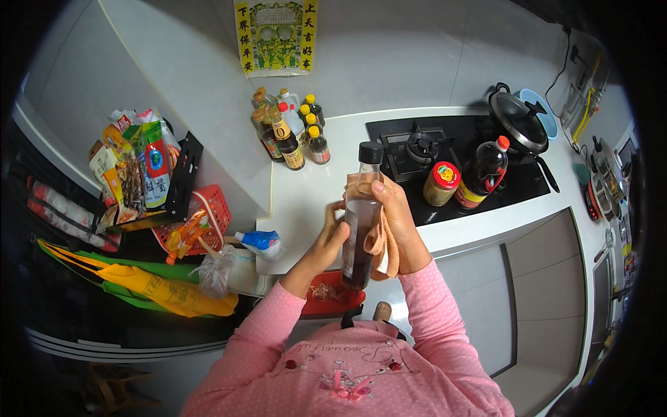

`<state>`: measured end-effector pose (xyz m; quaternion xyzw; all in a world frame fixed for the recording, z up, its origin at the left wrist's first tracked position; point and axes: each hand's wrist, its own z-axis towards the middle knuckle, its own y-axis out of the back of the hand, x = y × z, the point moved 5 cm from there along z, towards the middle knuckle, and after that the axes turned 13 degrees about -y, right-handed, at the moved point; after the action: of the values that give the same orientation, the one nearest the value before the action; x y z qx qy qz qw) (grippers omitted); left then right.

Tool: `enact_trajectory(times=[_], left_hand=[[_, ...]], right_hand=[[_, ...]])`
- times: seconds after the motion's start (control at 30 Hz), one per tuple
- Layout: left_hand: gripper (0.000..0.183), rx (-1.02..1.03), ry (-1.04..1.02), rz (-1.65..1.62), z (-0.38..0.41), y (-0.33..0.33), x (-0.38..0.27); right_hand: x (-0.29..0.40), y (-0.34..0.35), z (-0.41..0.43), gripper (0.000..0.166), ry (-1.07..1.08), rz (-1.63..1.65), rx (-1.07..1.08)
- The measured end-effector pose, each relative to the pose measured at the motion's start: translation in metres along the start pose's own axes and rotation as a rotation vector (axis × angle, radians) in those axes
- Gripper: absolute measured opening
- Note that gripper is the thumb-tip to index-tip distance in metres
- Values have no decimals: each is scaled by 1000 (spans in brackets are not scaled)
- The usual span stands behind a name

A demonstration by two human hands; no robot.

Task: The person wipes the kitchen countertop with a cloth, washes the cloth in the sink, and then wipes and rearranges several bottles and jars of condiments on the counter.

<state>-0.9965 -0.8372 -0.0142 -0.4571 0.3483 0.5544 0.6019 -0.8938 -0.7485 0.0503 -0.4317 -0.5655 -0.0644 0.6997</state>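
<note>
A clear bottle of dark liquid with a black cap [359, 229] is held up in front of me, over the white counter. My right hand [396, 219] grips its upper right side, with an orange-brown cloth [385, 255] pressed between palm and bottle. My left hand [328, 237] supports the bottle from the left, thumb along its side; its fingers are partly hidden behind the bottle. On the black gas hob to the right stand a jar with a red lid [442, 185] and a large dark bottle with a red cap [482, 174].
Several sauce bottles [292, 130] stand by the wall. A lidded black pan [516, 122] sits at the hob's back right. Left are a black rack [185, 177] of food packets and a red plastic basket [221, 213]. A red tray [333, 302] lies below my hands.
</note>
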Motion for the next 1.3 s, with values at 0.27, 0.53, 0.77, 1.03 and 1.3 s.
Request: enact_trajectory(times=[0.27,0.53,0.77,1.03,1.3], left_hand=[[71,-70,116,-177,-1,-16,21],[76,-111,95,-580,31,-27,-10],[73,276,-244,-837,35,5,26],[63,-145,-216,173,17,-1,7],[45,-241,-266,280,25,16,-3]], right_hand=[[-2,4,0,44,170,-111,-227],[-28,-32,-32,74,574,-1170,-401],[-34,-61,-51,61,560,-1340,-286],[24,-40,-4,55,639,-1153,-406],[-31,-24,-5,56,339,-548,-264]])
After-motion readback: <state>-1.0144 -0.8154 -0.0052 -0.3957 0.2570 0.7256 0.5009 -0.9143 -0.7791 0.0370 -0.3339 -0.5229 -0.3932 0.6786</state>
